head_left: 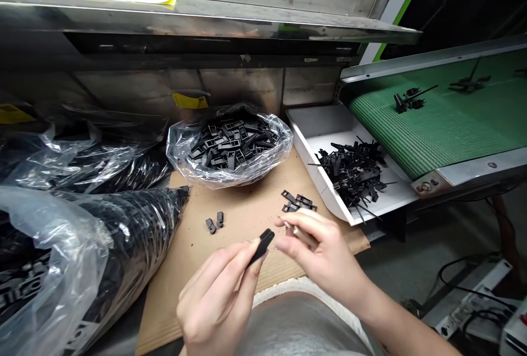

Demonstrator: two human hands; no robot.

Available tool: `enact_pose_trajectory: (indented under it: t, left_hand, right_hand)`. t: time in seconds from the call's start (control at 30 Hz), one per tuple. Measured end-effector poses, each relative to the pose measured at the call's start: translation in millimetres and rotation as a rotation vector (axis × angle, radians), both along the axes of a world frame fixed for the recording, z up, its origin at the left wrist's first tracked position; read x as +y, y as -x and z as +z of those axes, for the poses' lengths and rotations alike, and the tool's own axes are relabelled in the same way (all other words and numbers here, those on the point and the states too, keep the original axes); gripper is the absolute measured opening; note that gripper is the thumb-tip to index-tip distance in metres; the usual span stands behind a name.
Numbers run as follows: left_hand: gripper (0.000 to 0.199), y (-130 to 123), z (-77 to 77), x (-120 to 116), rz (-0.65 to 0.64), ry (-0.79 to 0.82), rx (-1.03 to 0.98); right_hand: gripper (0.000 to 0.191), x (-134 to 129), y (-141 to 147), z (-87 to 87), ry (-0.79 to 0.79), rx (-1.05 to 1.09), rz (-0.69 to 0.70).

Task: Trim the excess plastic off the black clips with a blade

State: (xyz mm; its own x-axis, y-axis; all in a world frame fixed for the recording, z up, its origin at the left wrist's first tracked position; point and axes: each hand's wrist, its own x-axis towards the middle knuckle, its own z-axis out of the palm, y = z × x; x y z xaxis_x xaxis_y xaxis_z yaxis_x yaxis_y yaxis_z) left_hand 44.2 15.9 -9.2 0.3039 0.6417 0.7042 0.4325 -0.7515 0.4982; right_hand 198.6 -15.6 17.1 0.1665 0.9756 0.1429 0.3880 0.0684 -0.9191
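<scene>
My left hand (222, 290) is closed on a black plastic part (262, 246), pinched between thumb and fingers above the front of the brown board (185, 268). Close by on its right, my right hand (317, 240) is curled around a slim, light-coloured tool (305, 236), its tip near the black part but apart from it. Two small black pieces (214, 222) lie on the board beyond my left hand. Several black rectangular parts (298, 202) lie just past my right hand.
An open plastic bag of black parts (234, 144) stands behind. Large filled bags (135, 235) crowd the left. A white tray (319, 180) of black pieces sits right, below a green conveyor (444, 131) carrying more. A metal shelf (206, 18) spans the back.
</scene>
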Motion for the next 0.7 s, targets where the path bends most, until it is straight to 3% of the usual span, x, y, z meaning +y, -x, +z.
enact_pose_trajectory:
  t: [0.07, 0.2, 0.4, 0.7]
  left_hand:
    - [0.028, -1.3, 3.8, -1.3, -0.021, 0.057, -0.013]
    - [0.020, 0.5, 7.8, -4.1, -0.070, 0.282, -0.018]
    - [0.016, 1.5, 8.2, -4.4, -0.056, 0.374, -0.053]
    - [0.012, -4.8, 17.5, -7.8, -0.052, 0.539, -0.123]
  right_hand:
    - [0.013, 5.3, 4.5, 1.9, 0.026, 0.039, 0.054]
    - [0.033, 14.6, 2.0, -0.3, 0.150, 0.225, 0.123]
    - [0.023, 14.1, -6.8, -12.7, 0.196, 0.637, 0.173]
    - [0.019, 1.5, -10.3, -12.2, 0.191, 0.559, 0.219]
